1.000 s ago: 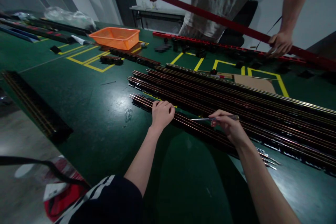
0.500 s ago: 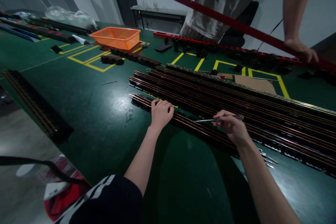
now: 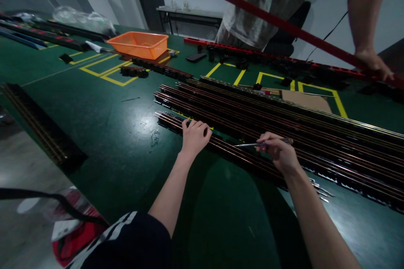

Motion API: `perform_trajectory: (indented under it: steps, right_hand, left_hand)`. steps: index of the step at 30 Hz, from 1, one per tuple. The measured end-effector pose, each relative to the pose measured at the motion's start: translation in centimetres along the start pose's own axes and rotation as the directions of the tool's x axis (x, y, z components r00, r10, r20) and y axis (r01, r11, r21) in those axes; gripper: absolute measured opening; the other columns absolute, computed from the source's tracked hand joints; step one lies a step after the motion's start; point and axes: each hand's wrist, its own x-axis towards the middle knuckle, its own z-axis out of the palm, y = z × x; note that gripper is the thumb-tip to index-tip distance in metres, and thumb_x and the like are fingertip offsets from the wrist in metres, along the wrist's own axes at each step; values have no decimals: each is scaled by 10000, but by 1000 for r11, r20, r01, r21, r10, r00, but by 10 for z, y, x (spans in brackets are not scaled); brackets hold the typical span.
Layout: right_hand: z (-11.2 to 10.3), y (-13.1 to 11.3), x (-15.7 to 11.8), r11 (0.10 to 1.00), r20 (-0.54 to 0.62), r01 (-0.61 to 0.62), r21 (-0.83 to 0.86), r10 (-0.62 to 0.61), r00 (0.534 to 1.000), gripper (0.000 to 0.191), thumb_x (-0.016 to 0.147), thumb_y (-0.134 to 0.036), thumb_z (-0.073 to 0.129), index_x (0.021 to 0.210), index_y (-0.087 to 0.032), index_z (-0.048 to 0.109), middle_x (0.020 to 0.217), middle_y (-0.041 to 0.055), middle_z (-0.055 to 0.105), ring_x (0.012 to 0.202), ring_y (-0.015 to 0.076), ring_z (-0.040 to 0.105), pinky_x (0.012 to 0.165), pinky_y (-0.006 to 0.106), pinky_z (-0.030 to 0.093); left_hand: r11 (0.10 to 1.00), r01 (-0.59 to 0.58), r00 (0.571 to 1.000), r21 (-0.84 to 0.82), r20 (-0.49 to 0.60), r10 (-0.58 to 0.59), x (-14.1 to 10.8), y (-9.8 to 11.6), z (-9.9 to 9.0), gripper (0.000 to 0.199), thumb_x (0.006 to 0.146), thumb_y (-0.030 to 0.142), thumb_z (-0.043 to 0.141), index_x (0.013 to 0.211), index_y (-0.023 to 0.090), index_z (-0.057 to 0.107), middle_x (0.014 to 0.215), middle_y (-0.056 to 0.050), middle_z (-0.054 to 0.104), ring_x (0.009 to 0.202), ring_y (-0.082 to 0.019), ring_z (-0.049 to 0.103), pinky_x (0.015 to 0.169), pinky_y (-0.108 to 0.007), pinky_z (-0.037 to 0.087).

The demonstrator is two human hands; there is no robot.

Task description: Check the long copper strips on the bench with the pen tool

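A long black strip with copper-coloured rods [image 3: 233,151] lies slantwise on the green table in front of me. My left hand [image 3: 195,135] is closed round its left part, fingers curled over the far edge. In my right hand [image 3: 279,151] is a thin screwdriver-like tool [image 3: 252,144], its handle between the fingers and its tip at the strip's rods. Just beyond lie several similar black strips with rods [image 3: 268,122], side by side.
An orange basket [image 3: 139,45] stands at the back left, a dark phone-like object [image 3: 196,56] beside it. Across the table, a person holds a long red bar [image 3: 252,8]. Another black strip [image 3: 41,126] lies along the left edge; cardboard [image 3: 304,100] lies behind the rods.
The person across the table has shifted the red bar slightly, and the hand on its right end has moved right. My hands have hardly moved.
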Motion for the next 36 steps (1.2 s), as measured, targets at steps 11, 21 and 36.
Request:
perform_trajectory:
  steps: [11, 21, 36]
  right_hand:
    - [1, 0, 0, 1000, -38, -7, 10, 8, 999, 93, 492, -229, 580, 479, -174, 654, 489, 21, 564, 451, 114, 508, 444, 245, 356]
    - [-1, 1, 0, 1000, 3, 17, -25, -17, 1000, 99, 552, -227, 577, 530, -172, 656, 500, 25, 549, 471, 127, 504, 446, 260, 367]
    - [-1, 2, 0, 999, 11, 33, -39, -33, 999, 116, 553, -240, 576, 544, -164, 664, 491, 24, 545, 471, 125, 503, 443, 259, 366]
  left_hand:
    - [996, -84, 995, -29, -62, 82, -7, 19, 15, 280, 860, 225, 447, 696, 211, 673, 802, -19, 706, 816, -185, 612, 940, -420, 329]
    - [997, -68, 997, -44, -45, 66, -7, 18, 17, 294, 867, 219, 435, 701, 224, 678, 815, -16, 709, 827, -189, 610, 942, -415, 333]
    - [997, -67, 997, -49, -40, 65, -7, 18, 16, 288, 866, 212, 432, 695, 214, 664, 817, -9, 707, 823, -177, 608, 933, -410, 328]
